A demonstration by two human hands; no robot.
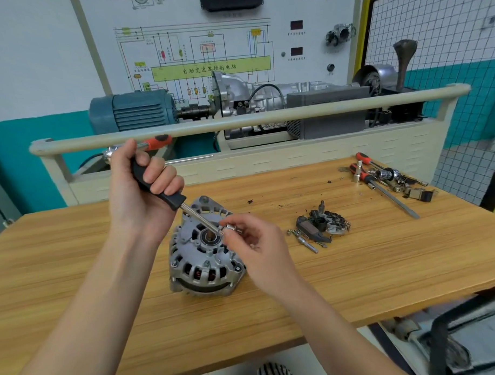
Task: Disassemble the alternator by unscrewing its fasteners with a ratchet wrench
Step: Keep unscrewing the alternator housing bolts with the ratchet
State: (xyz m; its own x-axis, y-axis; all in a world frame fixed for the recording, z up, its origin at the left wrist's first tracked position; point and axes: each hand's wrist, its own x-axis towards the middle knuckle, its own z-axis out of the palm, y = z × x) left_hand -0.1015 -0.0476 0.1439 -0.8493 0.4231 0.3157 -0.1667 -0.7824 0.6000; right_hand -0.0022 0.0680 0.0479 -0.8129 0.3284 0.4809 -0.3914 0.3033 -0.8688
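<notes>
My left hand (145,188) is raised above the bench, forearm coming up from the lower left, fingers (159,176) curled tight round a black tool handle (156,185) with the thumb up along its top end, wrist bent slightly back. My right hand (256,243) sits lower and to the right, forearm entering from the lower right, thumb and index fingertips pinching a small metal socket (231,227) right at the tip of the tool's shaft, the other 3 fingers loosely curled under the palm.
</notes>
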